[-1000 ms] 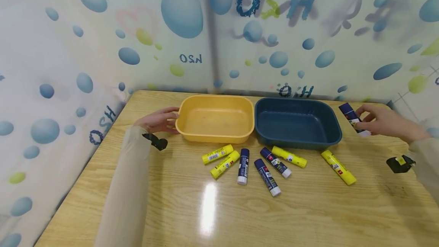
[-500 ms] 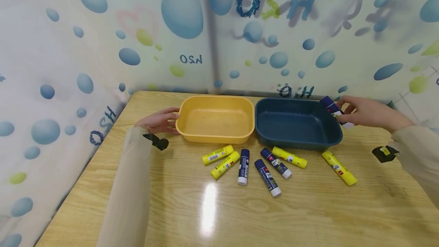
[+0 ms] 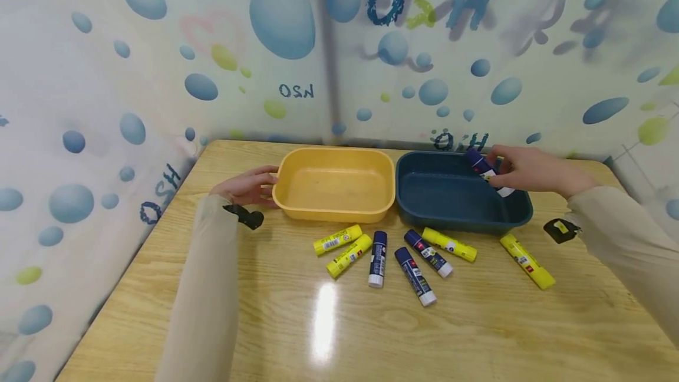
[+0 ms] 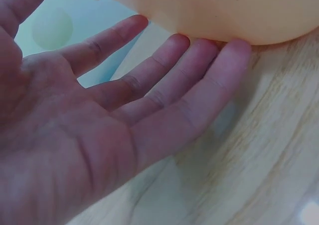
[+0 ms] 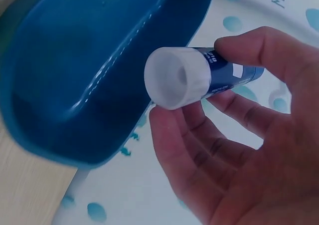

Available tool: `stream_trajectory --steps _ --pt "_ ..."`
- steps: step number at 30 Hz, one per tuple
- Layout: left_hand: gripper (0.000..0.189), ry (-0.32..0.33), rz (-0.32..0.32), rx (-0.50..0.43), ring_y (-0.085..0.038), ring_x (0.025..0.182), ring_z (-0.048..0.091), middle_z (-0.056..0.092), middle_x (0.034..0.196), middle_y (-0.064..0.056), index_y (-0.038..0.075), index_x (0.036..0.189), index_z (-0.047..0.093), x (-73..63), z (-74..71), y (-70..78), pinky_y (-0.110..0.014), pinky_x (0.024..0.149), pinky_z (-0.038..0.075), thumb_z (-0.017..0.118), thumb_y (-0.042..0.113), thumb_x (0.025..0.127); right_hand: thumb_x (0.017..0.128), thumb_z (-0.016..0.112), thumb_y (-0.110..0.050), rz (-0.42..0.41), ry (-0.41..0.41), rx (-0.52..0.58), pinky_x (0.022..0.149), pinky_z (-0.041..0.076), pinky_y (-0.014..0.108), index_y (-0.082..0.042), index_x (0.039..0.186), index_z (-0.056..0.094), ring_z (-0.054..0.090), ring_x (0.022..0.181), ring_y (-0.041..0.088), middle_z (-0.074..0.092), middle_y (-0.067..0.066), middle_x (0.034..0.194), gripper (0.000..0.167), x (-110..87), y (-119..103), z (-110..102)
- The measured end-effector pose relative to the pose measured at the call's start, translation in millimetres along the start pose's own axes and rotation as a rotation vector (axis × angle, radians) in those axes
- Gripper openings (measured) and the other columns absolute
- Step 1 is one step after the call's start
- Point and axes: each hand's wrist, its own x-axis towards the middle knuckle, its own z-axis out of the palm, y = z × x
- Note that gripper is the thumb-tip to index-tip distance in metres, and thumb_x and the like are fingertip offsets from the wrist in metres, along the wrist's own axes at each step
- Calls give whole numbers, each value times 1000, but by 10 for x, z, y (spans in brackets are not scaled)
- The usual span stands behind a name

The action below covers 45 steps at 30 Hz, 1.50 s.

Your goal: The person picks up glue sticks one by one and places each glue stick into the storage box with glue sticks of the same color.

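Since the earlier frame, the right hand has carried a navy glue stick leftward from beside the blue tub to over its right-hand part; everything else has stayed put. From the head camera, the stick slants with its white end toward the person, and its height above the tub floor cannot be judged. The left hand rests against the outer left side of the yellow tub, perhaps to steady it. Both tubs stand side by side at the back of the table, which leaves room in front for four yellow glue sticks and three other navy sticks, all lying on their sides, probably spread there for easy reach.

By the left wrist camera, the fingers are spread and nearly straight, their tips just against the tub's wall low down: a light touch rather than a grasp.

By the right wrist camera, thumb and fingers pinch the stick around its body, thumb on one side, fingers opposite. That hold leaves the hollow white end free and should make letting go simple.
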Motion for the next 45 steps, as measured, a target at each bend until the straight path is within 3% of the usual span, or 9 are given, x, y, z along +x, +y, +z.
stream_trajectory --steps 13,19,29,36,45 --pt "50 12 5 -33 -26 106 58 42 132 -16 4 147 24 -2 27 -6 -47 91 49 44 13 103 91 62 -21 -17 -46 24 59 50 37 4 121 47 59 67 21 64 10 90 42 286 -335 58" --pt "51 38 -14 -43 -26 106 58 44 132 -16 6 148 23 5 40 -4 -46 90 50 43 13 103 90 64 -21 -57 -45 21 63 54 39 7 119 48 61 69 20 64 15 94 43 425 -557 50" --pt "50 54 -35 -100 -25 106 56 42 131 -15 8 149 22 16 55 -2 -47 91 49 42 12 103 90 61 -18 -86 -51 17 64 53 36 5 116 51 60 63 19 61 15 94 36 679 -887 43" --pt "52 73 -52 -119 -26 109 54 39 136 -16 11 150 22 7 69 -12 -47 92 48 44 12 102 91 60 -19 -56 -89 59 65 55 33 4 114 51 62 67 19 59 19 103 34 840 -1036 76" --pt "56 78 -55 -136 -28 112 51 35 140 -16 13 151 20 9 83 -12 -47 92 48 45 13 102 90 63 -24 -1 -142 65 65 56 29 2 109 54 63 71 22 59 15 95 33 1072 -1293 187"
